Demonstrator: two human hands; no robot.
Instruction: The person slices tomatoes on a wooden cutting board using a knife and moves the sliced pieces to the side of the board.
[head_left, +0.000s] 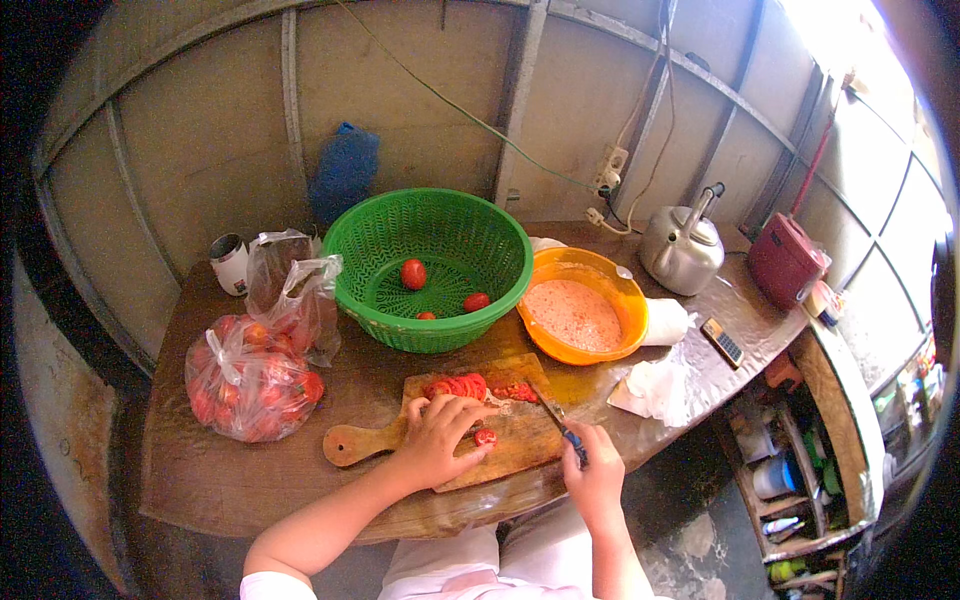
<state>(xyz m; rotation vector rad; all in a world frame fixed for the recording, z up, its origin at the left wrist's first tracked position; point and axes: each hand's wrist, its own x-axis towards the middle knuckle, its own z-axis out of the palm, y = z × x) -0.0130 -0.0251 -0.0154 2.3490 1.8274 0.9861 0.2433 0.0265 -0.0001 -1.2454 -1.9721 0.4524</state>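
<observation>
A wooden cutting board (517, 442) with a handle lies on the table before me, bearing sliced tomato (466, 385) and a chopped tomato pile (517, 391). Over the board's left part rests my left hand (444, 431), fingers spread, their tips close to the slices. Beside its thumb is a small cut tomato piece (486, 436); what lies under the palm is hidden. My right hand (596, 465) grips a knife (555, 412) by its dark blue handle at the board's right edge. The blade points up and left, its tip by the chopped pile.
Behind the board stand a green plastic basket (435, 342) with a few tomatoes and an orange bowl (636, 330) of pinkish mixture. A plastic bag of tomatoes (251, 390) sits left. Further right are a kettle (679, 255), a calculator (722, 343) and crumpled plastic (652, 390).
</observation>
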